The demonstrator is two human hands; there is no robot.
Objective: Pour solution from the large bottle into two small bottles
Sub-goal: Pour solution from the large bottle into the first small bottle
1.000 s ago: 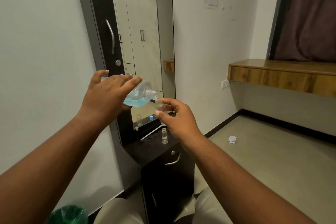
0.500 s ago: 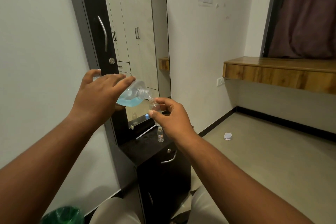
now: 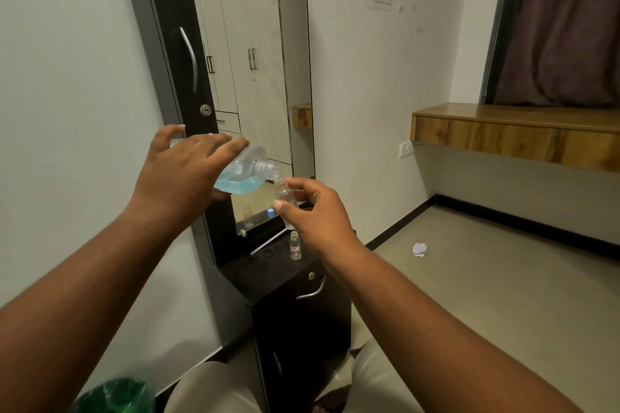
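Note:
My left hand (image 3: 188,174) grips the large clear bottle (image 3: 246,173) from above, tilted with its open threaded mouth pointing right and down. Blue solution pools in its lower side. My right hand (image 3: 317,211) holds a small clear bottle (image 3: 285,194) upright, its neck touching the large bottle's mouth. A second small clear bottle (image 3: 295,245) stands uncapped on the black cabinet top (image 3: 268,266), below my right hand. A blue cap (image 3: 270,211) lies by the mirror's base.
A tall mirror (image 3: 248,77) in a black frame rises behind the cabinet. A wooden shelf (image 3: 516,131) juts from the right wall. A crumpled paper (image 3: 419,249) lies on the floor. A green bin (image 3: 115,396) sits at the lower left.
Both hands with their bottles have shifted slightly left and up in the view. The large bottle's mouth stays over the small bottle's neck.

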